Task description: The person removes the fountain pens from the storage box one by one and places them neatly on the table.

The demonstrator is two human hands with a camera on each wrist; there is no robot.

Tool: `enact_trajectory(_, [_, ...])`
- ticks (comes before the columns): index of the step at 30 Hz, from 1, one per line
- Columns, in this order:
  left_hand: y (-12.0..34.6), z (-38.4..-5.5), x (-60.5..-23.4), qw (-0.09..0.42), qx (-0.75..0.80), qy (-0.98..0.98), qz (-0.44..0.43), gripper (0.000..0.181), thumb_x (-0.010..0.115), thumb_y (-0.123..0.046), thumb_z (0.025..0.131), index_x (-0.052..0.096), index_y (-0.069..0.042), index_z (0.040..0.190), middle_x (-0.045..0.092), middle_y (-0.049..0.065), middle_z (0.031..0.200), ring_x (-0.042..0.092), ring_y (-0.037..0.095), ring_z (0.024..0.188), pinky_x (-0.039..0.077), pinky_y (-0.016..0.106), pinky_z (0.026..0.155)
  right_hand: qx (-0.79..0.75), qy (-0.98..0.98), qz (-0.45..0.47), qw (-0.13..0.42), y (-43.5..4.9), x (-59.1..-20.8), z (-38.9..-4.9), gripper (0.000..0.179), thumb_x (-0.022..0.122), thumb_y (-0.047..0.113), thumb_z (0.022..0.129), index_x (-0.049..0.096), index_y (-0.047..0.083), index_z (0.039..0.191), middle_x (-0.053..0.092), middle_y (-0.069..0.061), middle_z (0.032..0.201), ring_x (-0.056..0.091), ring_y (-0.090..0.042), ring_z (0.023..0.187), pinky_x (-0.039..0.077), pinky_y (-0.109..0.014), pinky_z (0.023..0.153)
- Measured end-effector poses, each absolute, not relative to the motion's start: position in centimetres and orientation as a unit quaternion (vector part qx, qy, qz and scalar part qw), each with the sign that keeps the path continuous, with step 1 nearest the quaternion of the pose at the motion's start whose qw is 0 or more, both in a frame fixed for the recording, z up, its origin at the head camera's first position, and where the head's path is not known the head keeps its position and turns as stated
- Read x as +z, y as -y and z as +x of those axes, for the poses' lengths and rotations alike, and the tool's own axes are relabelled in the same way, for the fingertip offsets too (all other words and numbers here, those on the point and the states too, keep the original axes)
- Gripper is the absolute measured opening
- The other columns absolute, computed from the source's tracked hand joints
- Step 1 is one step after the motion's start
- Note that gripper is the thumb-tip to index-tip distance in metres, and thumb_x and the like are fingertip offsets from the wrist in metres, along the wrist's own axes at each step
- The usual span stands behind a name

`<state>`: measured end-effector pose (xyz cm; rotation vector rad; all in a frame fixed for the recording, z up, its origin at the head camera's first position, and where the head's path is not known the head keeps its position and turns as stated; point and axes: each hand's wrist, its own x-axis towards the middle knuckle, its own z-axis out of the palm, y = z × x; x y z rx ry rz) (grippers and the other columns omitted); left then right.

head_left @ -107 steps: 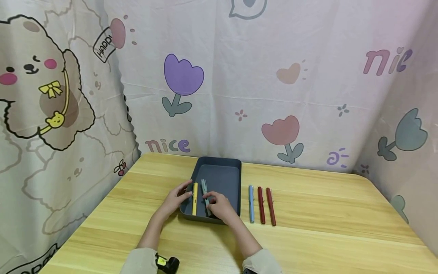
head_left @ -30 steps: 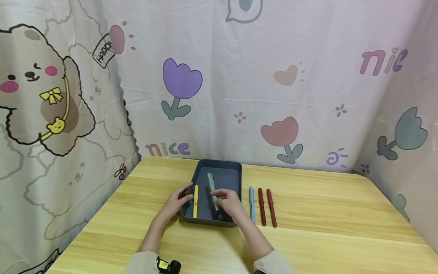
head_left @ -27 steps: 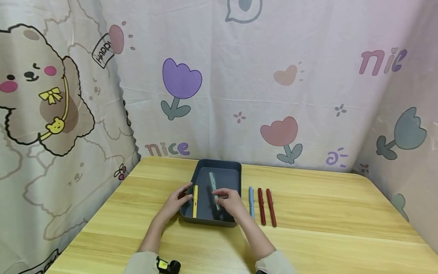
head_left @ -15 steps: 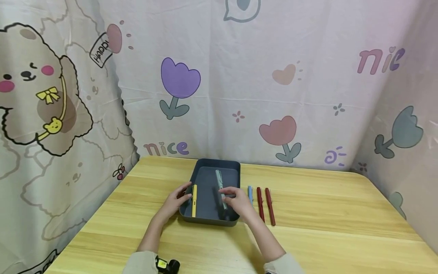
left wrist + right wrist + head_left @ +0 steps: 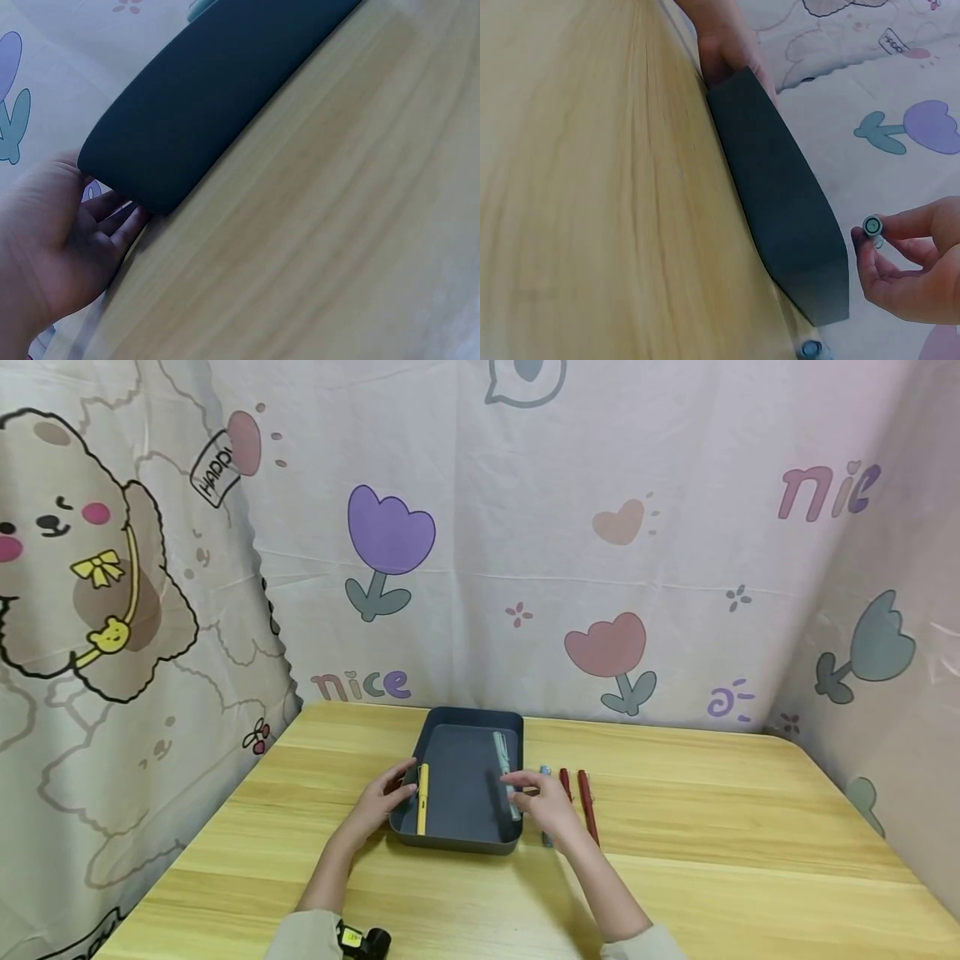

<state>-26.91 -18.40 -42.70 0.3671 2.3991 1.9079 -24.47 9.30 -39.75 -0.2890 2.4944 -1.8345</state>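
Observation:
My right hand (image 5: 551,806) pinches a grey-green pen (image 5: 501,747) between thumb and fingers, over the right wall of a dark grey tray (image 5: 465,777). In the right wrist view the pen's round end (image 5: 872,225) points at the camera, above the tray's rim. My left hand (image 5: 375,802) grips the tray's left side, thumb over the rim. In the left wrist view, its other fingers (image 5: 112,214) lie along the outer wall (image 5: 202,112). A yellow pen (image 5: 423,802) lies inside the tray along the left wall.
Right of the tray lie a blue pen (image 5: 547,841) and two dark red pens (image 5: 586,797), partly hidden by my right hand and forearm. They rest on a wooden table (image 5: 712,827). A patterned curtain (image 5: 517,527) hangs behind its back edge.
My right hand has lifted the grey-green pen from beside the yellow pen and carried it rightward to the tray's right wall. The left hand stays on the tray's left side.

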Motion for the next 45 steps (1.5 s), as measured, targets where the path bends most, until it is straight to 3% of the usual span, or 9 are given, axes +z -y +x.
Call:
enact_trajectory(11, [18.9, -28.6, -45.2, 0.018, 0.615, -0.78, 0.116, 0.053, 0.055, -0.016, 0.093, 0.036, -0.003, 0.141, 0.031, 0.026, 0.14, 0.032, 0.038, 0.127, 0.034, 0.045, 0.098, -0.592, -0.803, -0.069, -0.014, -11.1, -39.9, -24.3, 0.025, 0.057, -0.004, 0.086, 0.064, -0.002, 0.11, 0.061, -0.013, 0.108, 0.06, -0.022, 0.085, 0.049, -0.035, 0.071])
enact_trajectory(18, [19.0, -28.8, -45.5, 0.019, 0.614, -0.781, 0.114, 0.053, 0.056, -0.015, 0.093, 0.036, -0.003, 0.141, 0.032, 0.026, 0.14, 0.034, 0.038, 0.126, 0.036, 0.044, 0.096, -0.608, -0.792, -0.052, -0.027, -12.1, -40.0, -24.2, 0.024, 0.057, -0.008, 0.084, 0.065, -0.004, 0.106, 0.062, -0.013, 0.104, 0.06, -0.022, 0.083, 0.049, -0.035, 0.072])
enact_trajectory(23, [19.1, -29.0, -45.6, 0.022, 0.618, -0.778, 0.113, 0.053, 0.055, -0.013, 0.093, 0.035, -0.002, 0.141, 0.031, 0.027, 0.14, 0.032, 0.039, 0.126, 0.035, 0.045, 0.097, -0.614, -0.787, -0.051, -0.03, -12.6, -40.0, -24.1, 0.024, 0.055, -0.01, 0.084, 0.063, -0.008, 0.107, 0.06, -0.02, 0.106, 0.057, -0.021, 0.083, 0.049, -0.034, 0.074])
enact_trajectory(30, [18.9, -28.7, -45.2, 0.019, 0.614, -0.781, 0.116, 0.053, 0.055, -0.016, 0.093, 0.036, -0.003, 0.141, 0.031, 0.025, 0.141, 0.032, 0.038, 0.127, 0.033, 0.046, 0.099, -0.589, -0.807, -0.03, -0.036, -13.5, -40.1, -23.9, 0.023, 0.057, -0.007, 0.084, 0.065, -0.005, 0.106, 0.062, -0.014, 0.101, 0.056, -0.02, 0.082, 0.049, -0.035, 0.071])
enact_trajectory(45, [19.2, -28.9, -45.5, 0.018, 0.606, -0.787, 0.114, 0.052, 0.056, -0.018, 0.093, 0.038, -0.005, 0.14, 0.033, 0.025, 0.14, 0.033, 0.038, 0.126, 0.035, 0.046, 0.097, -0.607, -0.795, -0.009, -0.021, -15.4, -40.0, -23.5, 0.026, 0.053, -0.006, 0.087, 0.06, -0.007, 0.112, 0.058, -0.018, 0.109, 0.056, -0.021, 0.086, 0.048, -0.034, 0.076])
